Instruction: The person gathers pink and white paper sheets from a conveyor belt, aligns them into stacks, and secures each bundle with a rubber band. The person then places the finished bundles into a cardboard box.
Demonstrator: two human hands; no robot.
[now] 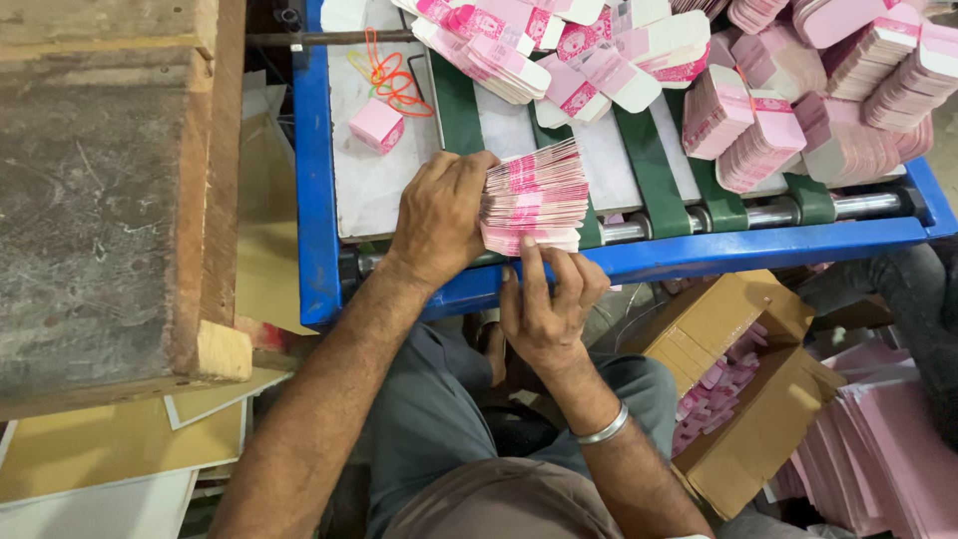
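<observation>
My left hand [436, 218] grips the left end of a thick stack of flat pink and white carton blanks [537, 195] at the near edge of a blue-framed conveyor table [315, 180]. My right hand [544, 299] rests against the stack's near side, index finger pointing up along it. A metal bangle sits on my right wrist. More bundles of pink blanks [758, 125] lie piled across the green belts [644, 150] at the far right.
A small pink folded box [376, 125] and orange rubber bands [394, 78] lie on the white table top. An open cardboard box [743, 389] with pink blanks stands at lower right beside flat pink sheets [888, 449]. A worn wooden bench [100, 200] is on the left.
</observation>
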